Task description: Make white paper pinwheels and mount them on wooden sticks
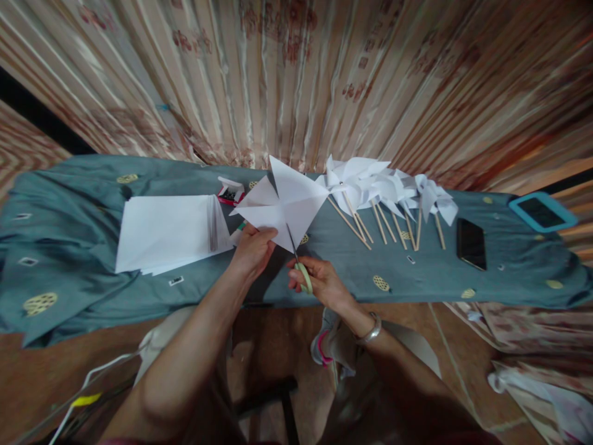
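Paper sheet is pinched by left fingers while right fingers curl around scissors.

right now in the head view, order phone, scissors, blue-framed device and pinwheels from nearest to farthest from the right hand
1. Scissors: in the right hand
2. Pinwheels: ahead, to its right
3. Phone: farther right
4. Blue-framed device: rightmost

Straight ahead of the left grip and right grip, the cut sheet blocks the way. Left of the left grip lies the paper stack; ahead-left, the red box. Right of the right grip, bare desk gives passage nearer than the pinwheel sticks; farther ahead, pinwheels bar the way.
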`<state>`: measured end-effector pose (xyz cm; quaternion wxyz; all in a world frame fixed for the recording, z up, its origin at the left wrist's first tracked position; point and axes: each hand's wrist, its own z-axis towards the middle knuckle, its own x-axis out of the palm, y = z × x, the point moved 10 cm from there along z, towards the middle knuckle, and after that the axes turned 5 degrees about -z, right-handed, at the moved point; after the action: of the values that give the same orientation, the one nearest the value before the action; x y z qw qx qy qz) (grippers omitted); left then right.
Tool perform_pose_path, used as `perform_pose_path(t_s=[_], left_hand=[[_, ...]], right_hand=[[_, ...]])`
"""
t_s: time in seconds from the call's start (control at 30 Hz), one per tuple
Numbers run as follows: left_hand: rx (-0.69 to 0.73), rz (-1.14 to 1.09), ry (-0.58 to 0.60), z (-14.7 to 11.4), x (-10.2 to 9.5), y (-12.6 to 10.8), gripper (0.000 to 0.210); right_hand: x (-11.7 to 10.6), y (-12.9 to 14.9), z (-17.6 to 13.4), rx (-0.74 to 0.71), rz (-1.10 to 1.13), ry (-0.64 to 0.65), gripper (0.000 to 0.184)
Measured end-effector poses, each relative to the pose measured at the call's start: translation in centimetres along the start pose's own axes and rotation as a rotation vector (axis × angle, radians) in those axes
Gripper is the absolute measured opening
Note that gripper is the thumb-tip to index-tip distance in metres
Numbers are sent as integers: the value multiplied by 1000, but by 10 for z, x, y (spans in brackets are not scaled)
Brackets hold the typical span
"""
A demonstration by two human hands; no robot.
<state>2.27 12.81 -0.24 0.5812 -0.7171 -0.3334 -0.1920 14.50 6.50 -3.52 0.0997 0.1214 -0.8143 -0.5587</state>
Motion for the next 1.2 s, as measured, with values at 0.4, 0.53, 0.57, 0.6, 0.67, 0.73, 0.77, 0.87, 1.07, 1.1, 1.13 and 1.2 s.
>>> perform_pose_path(t_s=[0.4,0.53,0.57,0.6,0.67,0.73,0.77,0.87,1.07,1.1,1.13,1.2], left_hand=[[-34,20,-8,-1,2,4,23],[-28,20,-34,-1,-1,4,24],[-30,23,-33,-2,-1,4,24],[-33,26,-29,-2,-1,5,24],[-46,38,-9,-3,1,7,23],[-54,48,18,-5,3,8,21],[-53,51,28,-5,4,8,20],[-43,59,38,-6,5,6,22],[-35,55,59,-6,8,5,21],[-36,58,66,-6,9,5,20],[-40,64,71,-7,9,6,18],[-55,79,70,-7,8,8,12]], right_hand=[[-3,3,0,-21,-30,-12,47],[-3,3,0,-11,-25,-15,47],[-3,4,0,-12,-29,-15,47],[-3,4,0,-13,-32,-17,47],[-5,6,0,-16,-37,-28,49],[-6,6,-1,-15,-38,-37,49],[-7,6,-1,-14,-40,-40,49],[-7,6,-1,-14,-51,-44,48],[-7,2,1,-20,-62,-38,47],[-8,1,1,-21,-68,-38,47],[-9,1,1,-24,-72,-41,47],[-10,2,1,-30,-74,-46,46]])
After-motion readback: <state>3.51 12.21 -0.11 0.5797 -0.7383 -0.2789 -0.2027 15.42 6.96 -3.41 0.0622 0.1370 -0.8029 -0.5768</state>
